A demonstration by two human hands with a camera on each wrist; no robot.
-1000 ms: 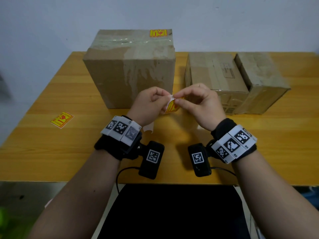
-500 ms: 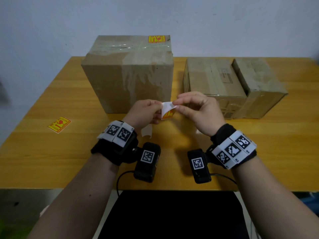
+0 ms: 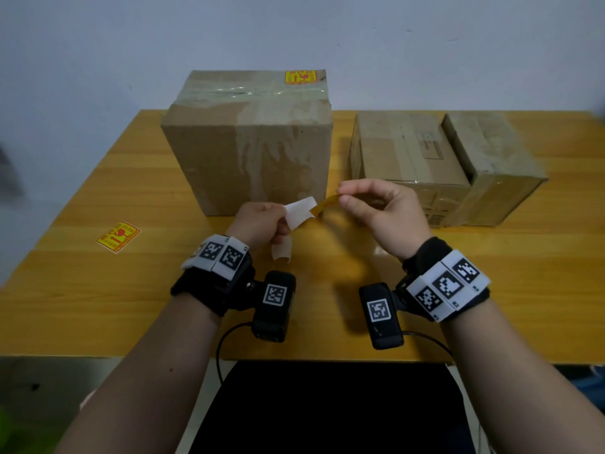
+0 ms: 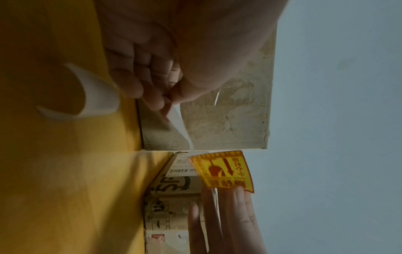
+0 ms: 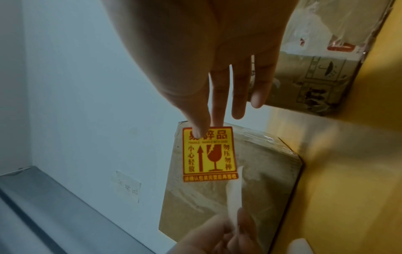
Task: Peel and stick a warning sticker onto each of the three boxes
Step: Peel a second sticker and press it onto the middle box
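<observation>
In the head view my left hand (image 3: 283,209) pinches the white backing paper (image 3: 299,213). My right hand (image 3: 340,196) pinches one end of the yellow-and-red warning sticker (image 3: 325,203). Sticker and backing still meet at one edge, just above the table in front of the large box (image 3: 248,149). That box carries a warning sticker (image 3: 300,77) on its top. Two smaller boxes (image 3: 409,152) (image 3: 491,158) stand side by side to the right. The right wrist view shows the sticker (image 5: 208,154) face-on under my thumb, with the backing (image 5: 234,197) below it.
One more warning sticker (image 3: 118,236) lies flat on the wooden table (image 3: 523,273) at the left. A curled white backing strip (image 3: 281,252) lies on the table beneath my left hand. A wall rises right behind the boxes.
My hands have pulled apart. The sticker has come almost wholly off its backing, the right hand drawing it to the right while the left keeps the backing.
</observation>
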